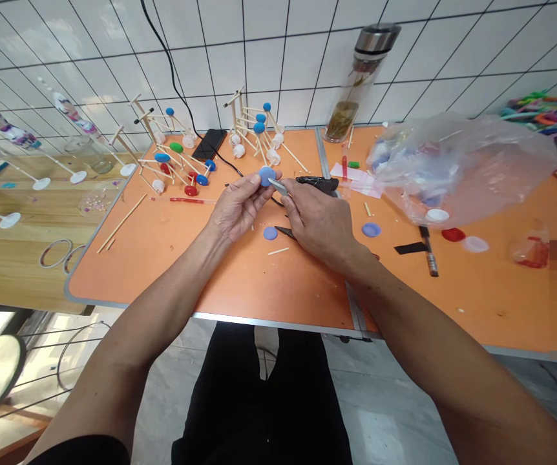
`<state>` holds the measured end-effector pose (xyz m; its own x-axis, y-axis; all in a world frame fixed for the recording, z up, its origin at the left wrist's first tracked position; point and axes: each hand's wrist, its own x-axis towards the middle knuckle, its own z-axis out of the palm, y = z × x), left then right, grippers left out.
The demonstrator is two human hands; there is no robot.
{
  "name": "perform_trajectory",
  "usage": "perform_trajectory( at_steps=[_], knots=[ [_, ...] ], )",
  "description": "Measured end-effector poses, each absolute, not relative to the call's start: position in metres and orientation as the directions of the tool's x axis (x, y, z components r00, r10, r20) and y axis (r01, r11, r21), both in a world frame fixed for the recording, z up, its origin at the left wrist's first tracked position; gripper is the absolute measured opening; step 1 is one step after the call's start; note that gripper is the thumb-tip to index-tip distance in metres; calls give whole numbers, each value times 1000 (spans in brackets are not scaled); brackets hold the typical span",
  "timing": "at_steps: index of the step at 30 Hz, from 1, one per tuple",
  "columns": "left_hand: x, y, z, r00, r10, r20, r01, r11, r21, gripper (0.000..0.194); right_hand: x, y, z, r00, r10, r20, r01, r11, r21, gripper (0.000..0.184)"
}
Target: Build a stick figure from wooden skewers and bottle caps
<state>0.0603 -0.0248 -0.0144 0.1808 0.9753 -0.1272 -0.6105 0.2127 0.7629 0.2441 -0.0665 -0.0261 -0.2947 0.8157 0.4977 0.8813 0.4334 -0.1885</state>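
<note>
My left hand (242, 203) is closed, pinching a round blue plastic cap (267, 176) upright between thumb and fingers. My right hand (320, 223) is wrapped round a small knife whose silver blade (278, 186) points at the cap, its tip at or very near the cap's face. The knife's handle is hidden in my palm. Below the hands, a second blue cap (270, 233) lies flat on the orange table (240, 278). Beside it a dark pointed tool (284, 231) sticks out from under my right hand, its kind unclear. A short wooden stick (278, 251) lies nearer me.
Stick frames with coloured caps (176, 161) and another stick frame (254, 129) stand near the tiled wall. A phone (209, 144), a glass bottle (360, 84) and a plastic bag of caps (453, 168) are around. A black marker (430, 252) and a red cap (453, 234) lie right.
</note>
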Motion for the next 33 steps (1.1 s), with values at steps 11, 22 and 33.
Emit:
perform_trajectory(
  at_steps=[11,22,33],
  knots=[
    [61,-26,-13,180,975,-133,-619,217,755,27,243,-67,-25,-297,803,517,888,431,-159,53],
    [61,-26,-14,175,976,-131,-622,213,754,20,244,-67,-26,-300,796,527,880,444,-170,55],
    [61,-25,-15,173,976,-135,-623,215,752,16,243,-67,-26,-297,798,525,882,440,-169,51]
  ],
)
